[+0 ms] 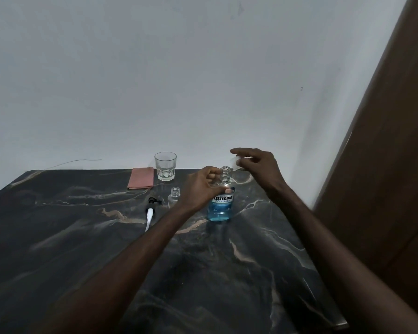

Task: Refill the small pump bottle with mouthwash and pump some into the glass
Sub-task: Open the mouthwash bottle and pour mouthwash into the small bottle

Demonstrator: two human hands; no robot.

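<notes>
I am gripping with my left hand [201, 186], its fingers wrapped around the shoulder of the mouthwash bottle [220, 203], which is standing upright on the dark marbled worktop [82, 249] with blue liquid filling its lower part and its threaded neck uncovered. My right hand [258, 165] is hovering just above and to the right of that neck, fingers curled and pinching a pale cap [235, 162]; the cap is blurred, so I cannot tell its exact shape.

Just left of my left hand, the small bottle [174, 198] is standing open and clear, close to the mouthwash bottle but not touching it; my left wrist is partly covering its lower edge. Its pump head [150, 210] is lying flat on the worktop to the left, black top pointing away from me and white tube trailing towards me.

Further back, near the wall [155, 80], a faceted glass [165, 166] is standing upright, and a folded pink cloth [141, 181] is lying just beside it on the left. A brown wooden panel [384, 165] is rising along the right edge of the worktop.
</notes>
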